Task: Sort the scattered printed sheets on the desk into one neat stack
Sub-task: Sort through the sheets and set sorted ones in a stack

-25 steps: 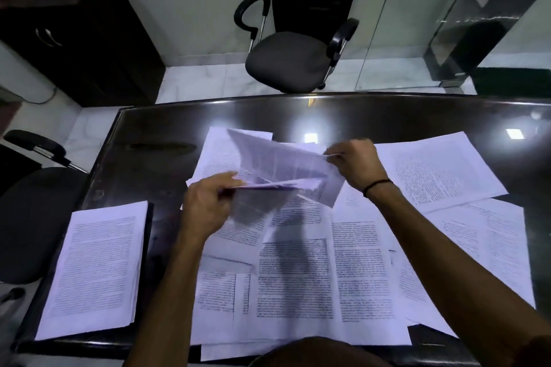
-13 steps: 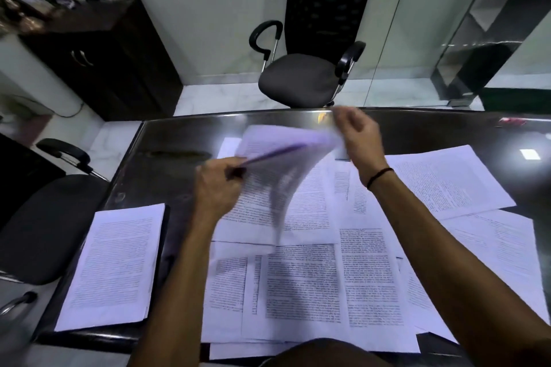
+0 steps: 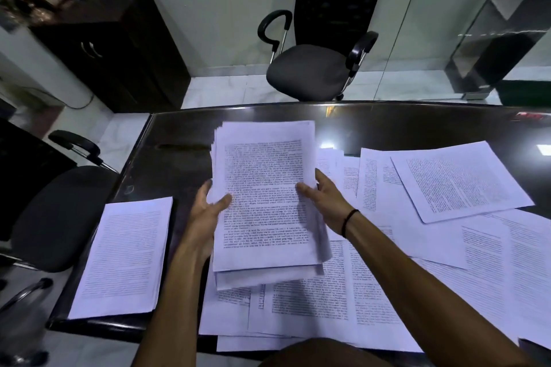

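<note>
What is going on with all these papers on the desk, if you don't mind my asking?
A person is gathering printed sheets into one stack. Both hands hold a bundle above the desk, the left hand on its left edge and the right hand on its right. Its edges are not yet squared. Many loose sheets lie overlapping beneath and to the right, and a separate pile sits at the left.

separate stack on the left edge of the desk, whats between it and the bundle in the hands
In the head view, only bare dark desk top and the left hand lie between the separate stack and the held bundle.
</note>
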Motion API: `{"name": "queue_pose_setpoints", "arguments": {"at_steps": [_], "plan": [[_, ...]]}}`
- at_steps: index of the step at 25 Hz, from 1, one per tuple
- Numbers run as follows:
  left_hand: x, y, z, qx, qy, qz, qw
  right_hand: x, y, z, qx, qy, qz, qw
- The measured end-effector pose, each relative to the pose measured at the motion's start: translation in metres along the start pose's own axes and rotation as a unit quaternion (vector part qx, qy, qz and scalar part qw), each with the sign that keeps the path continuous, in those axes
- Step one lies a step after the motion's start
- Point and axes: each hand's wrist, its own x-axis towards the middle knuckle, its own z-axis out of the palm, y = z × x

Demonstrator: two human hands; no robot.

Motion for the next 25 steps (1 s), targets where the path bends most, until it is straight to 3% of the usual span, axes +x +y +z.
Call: {"name": "queue_pose_setpoints", "arguments": {"at_steps": [3, 5, 7, 9, 11, 15, 19, 23, 25], "plan": [[0.008, -0.034, -0.008, 0.034, -0.046, -0.060, 0.997, 0.007, 0.031, 0.006, -0.035, 0.013, 0.041, 0.998], [0.012, -0.049, -0.016, 0.068, -0.002, -0.063, 0.996, 0.013, 0.045, 0.002, -0.132, 0.011, 0.088, 0.987], [0.015, -0.053, -0.025, 0.083, 0.057, -0.070, 0.992, 0.017, 0.056, -0.010, -0.301, 0.088, 0.124, 0.941], [0.016, -0.052, -0.034, 0.073, 0.094, -0.081, 0.990, 0.016, 0.062, -0.023, -0.431, 0.175, 0.166, 0.870], [0.018, -0.052, -0.043, 0.063, 0.108, -0.088, 0.988, 0.017, 0.062, -0.031, -0.444, 0.215, 0.208, 0.845], [0.025, -0.057, -0.051, 0.042, 0.122, -0.091, 0.988, 0.024, 0.070, -0.037, -0.446, 0.222, 0.233, 0.835], [0.023, -0.059, -0.048, 0.048, 0.125, -0.099, 0.986, 0.023, 0.072, -0.038, -0.399, 0.236, 0.214, 0.860], [0.024, -0.060, -0.054, 0.059, 0.128, -0.087, 0.986, 0.021, 0.070, -0.039, -0.446, 0.265, 0.172, 0.838], [0.023, -0.057, -0.055, 0.060, 0.129, -0.075, 0.987, 0.021, 0.071, -0.040, -0.425, 0.269, 0.145, 0.852]]}}
